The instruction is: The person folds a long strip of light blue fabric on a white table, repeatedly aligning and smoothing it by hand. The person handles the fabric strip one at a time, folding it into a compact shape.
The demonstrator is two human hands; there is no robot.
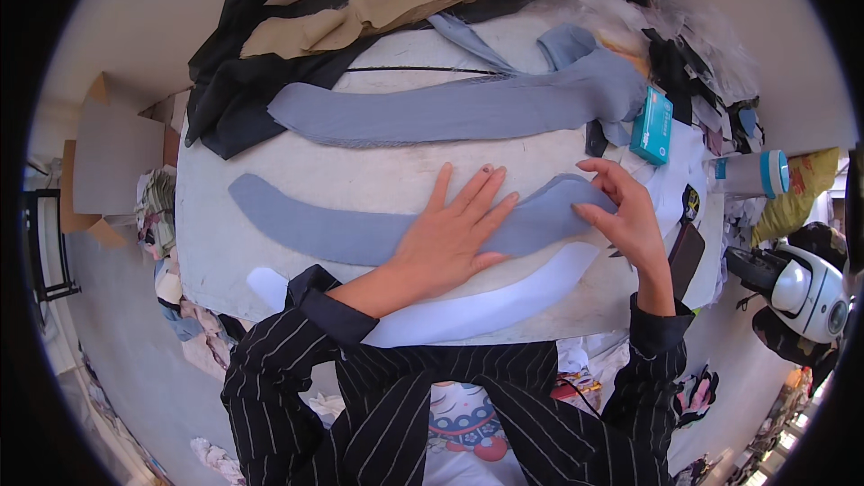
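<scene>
A curved blue-grey fabric piece lies flat across the table in front of me. My left hand rests palm down on its middle, fingers spread. At the piece's right end is my right hand, thumb and fingertips apart and curved around the end, touching the cloth. Nearer to me, a curved white strip lies along the table's front edge, partly hidden under my left forearm and cuff. Beyond the piece sits a pile of similar blue-grey cut pieces, bunched up at its right end.
Tan fabric pieces lie stacked on black cloth at the back left. A teal box, a dark phone-like object and a lidded cup line the right side. A cardboard box stands left of the table.
</scene>
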